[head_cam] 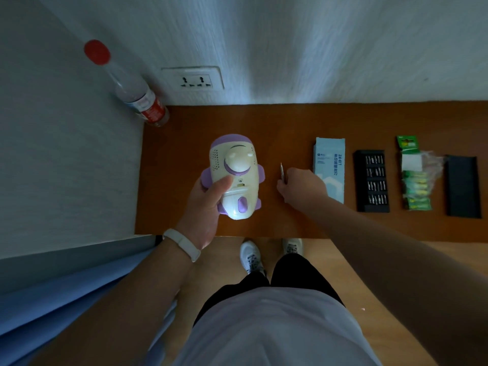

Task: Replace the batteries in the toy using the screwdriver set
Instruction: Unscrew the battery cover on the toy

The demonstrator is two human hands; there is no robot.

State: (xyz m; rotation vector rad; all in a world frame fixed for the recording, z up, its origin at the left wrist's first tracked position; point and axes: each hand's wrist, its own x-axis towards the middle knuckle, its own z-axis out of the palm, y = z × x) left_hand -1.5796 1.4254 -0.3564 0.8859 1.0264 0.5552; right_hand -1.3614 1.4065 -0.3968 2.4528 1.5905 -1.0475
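A cream and purple toy point(235, 175) is held above the brown shelf point(184, 143) by my left hand point(208, 207), whose thumb lies across its body. To the right, my right hand point(303, 187) holds a thin metal screwdriver point(282, 171) with fingers curled round its handle, low over the shelf. Farther right lie a pale blue screwdriver-set box point(330, 165), an open black tray of bits point(372, 180) and a green pack of batteries point(414, 180).
A black lid point(463, 186) lies at the far right of the shelf. A clear bottle with a red cap point(137, 93) stands in the back left corner near a wall socket point(195, 79). White walls bound the left and rear.
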